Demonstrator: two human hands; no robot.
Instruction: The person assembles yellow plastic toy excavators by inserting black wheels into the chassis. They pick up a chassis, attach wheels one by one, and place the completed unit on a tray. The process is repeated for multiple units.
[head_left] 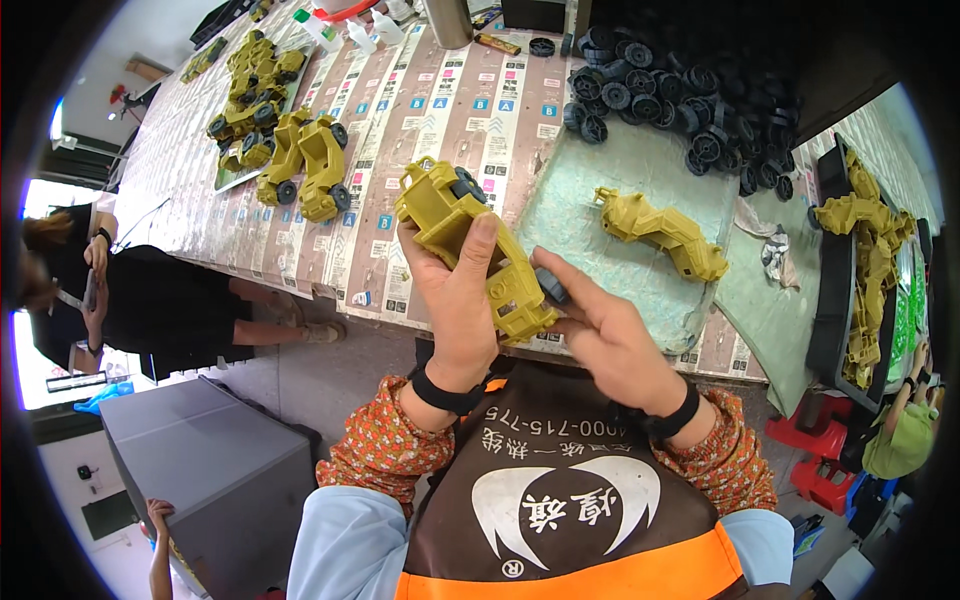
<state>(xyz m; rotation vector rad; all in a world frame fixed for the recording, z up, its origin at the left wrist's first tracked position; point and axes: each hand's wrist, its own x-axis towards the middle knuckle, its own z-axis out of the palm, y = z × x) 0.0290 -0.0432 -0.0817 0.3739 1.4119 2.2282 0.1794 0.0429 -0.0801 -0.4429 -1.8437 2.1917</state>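
A mustard-yellow plastic toy truck body point(516, 302) is tilted in front of me, over the table's near edge. My left hand point(462, 300) grips it, with the thumb across its side. One black wheel point(466, 186) sits on the truck's far end. My right hand point(622, 338) pinches another black wheel point(551, 286) against the truck's near end; whether it is seated on an axle is hidden. Beyond my right hand, a similar truck body point(655, 232) without visible wheels lies on a pale green pad point(560, 200).
Black wheels point(645, 85) are heaped at the back right. Several yellow trucks with wheels point(322, 165) stand at the left of the table point(400, 130). A black crate point(828, 290) of yellow bodies is at far right. People stand left and right; a grey cabinet point(200, 440) is lower left.
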